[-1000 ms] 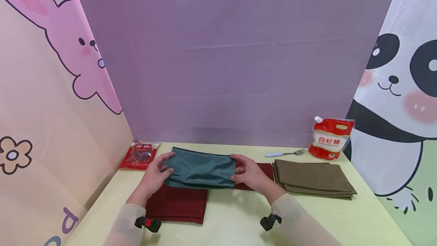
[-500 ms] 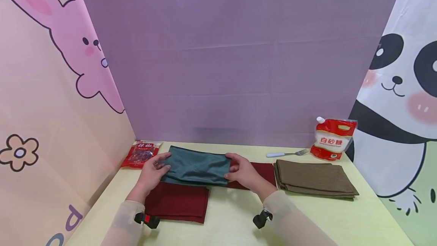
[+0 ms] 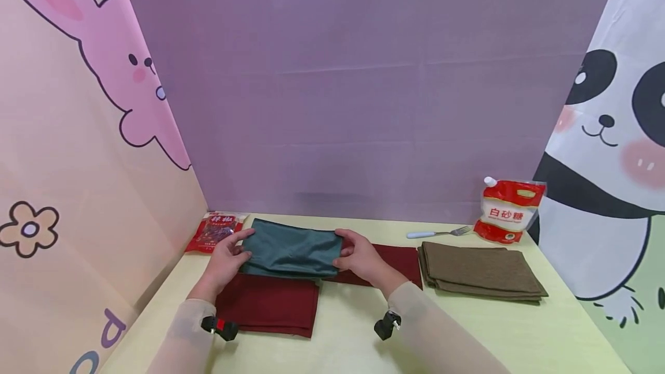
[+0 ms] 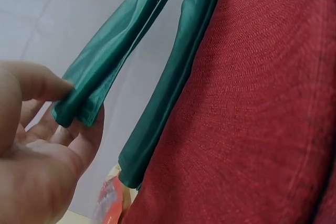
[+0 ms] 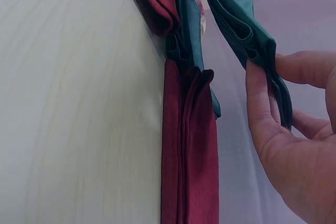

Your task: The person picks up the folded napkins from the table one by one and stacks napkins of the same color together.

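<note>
A folded, shiny green cloth point(image 3: 292, 248) is held up between the two hands. My left hand point(image 3: 224, 261) pinches its left end, with the thumb on one side and fingers on the other in the left wrist view. At the right end, my right hand point(image 3: 363, 258) pinches the folded layers, seen edge-on in the right wrist view. Below the held cloth lies another folded green cloth point(image 5: 190, 24), mostly hidden in the head view. Nearer the body is a folded dark red cloth point(image 3: 267, 307); a second dark red cloth point(image 3: 400, 262) lies partly behind the right hand.
A folded brown cloth stack point(image 3: 480, 270) lies on the table point(image 3: 358, 333) at the right. Behind it are a fork point(image 3: 441, 233) with a pale handle and a red-and-white spouted sugar pouch point(image 3: 509, 212). A red packet point(image 3: 215, 232) lies at the back left.
Both hands have carried the green cloth leftward and slightly away from the body, uncovering more of the right-hand red cloth. The head view has shifted slightly.
</note>
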### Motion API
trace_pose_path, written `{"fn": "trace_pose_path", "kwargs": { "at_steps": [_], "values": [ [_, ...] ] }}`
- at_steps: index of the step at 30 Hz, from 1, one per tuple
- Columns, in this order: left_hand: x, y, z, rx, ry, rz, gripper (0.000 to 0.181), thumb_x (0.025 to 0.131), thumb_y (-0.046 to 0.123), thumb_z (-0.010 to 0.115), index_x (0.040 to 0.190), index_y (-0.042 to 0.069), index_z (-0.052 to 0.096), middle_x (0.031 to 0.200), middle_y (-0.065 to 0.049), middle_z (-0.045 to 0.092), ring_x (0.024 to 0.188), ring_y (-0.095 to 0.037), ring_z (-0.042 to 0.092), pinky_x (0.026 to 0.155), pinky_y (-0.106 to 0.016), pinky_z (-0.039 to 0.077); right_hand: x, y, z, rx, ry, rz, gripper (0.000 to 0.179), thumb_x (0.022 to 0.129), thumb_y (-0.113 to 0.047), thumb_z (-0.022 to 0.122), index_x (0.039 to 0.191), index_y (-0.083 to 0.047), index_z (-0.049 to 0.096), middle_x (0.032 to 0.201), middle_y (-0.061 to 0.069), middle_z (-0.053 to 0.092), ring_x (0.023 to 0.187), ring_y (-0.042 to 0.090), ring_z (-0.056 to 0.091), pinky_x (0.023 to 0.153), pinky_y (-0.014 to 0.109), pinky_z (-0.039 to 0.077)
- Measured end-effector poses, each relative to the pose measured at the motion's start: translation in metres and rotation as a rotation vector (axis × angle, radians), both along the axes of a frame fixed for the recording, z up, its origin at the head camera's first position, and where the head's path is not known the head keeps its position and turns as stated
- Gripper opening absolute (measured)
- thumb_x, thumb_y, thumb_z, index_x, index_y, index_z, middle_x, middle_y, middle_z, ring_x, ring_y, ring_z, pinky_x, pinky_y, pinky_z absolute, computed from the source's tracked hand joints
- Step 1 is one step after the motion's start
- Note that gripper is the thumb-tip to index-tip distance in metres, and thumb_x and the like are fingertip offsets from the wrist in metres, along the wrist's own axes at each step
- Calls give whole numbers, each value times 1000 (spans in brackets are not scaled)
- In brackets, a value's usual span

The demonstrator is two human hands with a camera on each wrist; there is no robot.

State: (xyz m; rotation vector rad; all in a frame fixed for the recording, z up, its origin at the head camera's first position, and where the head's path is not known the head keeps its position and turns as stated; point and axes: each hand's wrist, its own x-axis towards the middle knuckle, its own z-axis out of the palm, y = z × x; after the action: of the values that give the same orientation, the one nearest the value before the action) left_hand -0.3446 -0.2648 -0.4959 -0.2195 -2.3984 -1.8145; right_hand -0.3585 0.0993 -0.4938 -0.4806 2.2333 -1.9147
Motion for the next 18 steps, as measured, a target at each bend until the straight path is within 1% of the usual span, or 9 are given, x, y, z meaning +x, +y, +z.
{"fn": "trace_pose_path", "kwargs": {
  "at_steps": [2,4,6,9,13,18],
  "values": [
    [-2,-1,-1,-2,-4,19,54,99,-5,64,150,12,59,160,-14,46,130,-39,56,99,-28,53,-2,-3,0,1,10,2,80,85,9,79,157,-7,45,99,19,68,83,22,67,74,38,63],
    [-4,-2,-2,-2,-8,40,52,100,-5,64,149,12,60,158,-14,48,132,-39,57,105,-35,52,-3,-7,0,2,18,-2,80,85,9,79,156,-6,46,102,19,68,83,22,67,75,39,63],
    [-6,-2,-2,-1,-12,65,50,100,-4,64,147,11,61,157,-15,50,132,-38,57,109,-43,49,-3,-10,1,-1,23,-5,79,86,10,78,156,-5,46,109,21,66,84,22,68,76,41,63],
    [-8,-3,-3,1,-21,94,48,101,-3,64,146,11,62,156,-16,50,133,-38,55,112,-50,45,-5,-14,1,-12,20,-19,76,87,11,77,155,-5,47,122,22,61,87,22,68,77,41,63],
    [-10,-6,-3,-6,-32,123,47,102,0,64,147,10,61,158,-17,48,139,-41,49,115,-54,41,-10,-21,0,-43,24,-31,73,87,13,76,153,-2,49,137,24,54,92,25,67,77,41,64],
    [-11,-10,-5,-16,-39,150,45,102,1,64,146,9,62,158,-18,47,141,-40,47,116,-54,40,-13,-31,-3,-34,22,-75,66,88,12,76,149,-2,55,140,22,54,95,25,67,78,39,63]
  ]
}}
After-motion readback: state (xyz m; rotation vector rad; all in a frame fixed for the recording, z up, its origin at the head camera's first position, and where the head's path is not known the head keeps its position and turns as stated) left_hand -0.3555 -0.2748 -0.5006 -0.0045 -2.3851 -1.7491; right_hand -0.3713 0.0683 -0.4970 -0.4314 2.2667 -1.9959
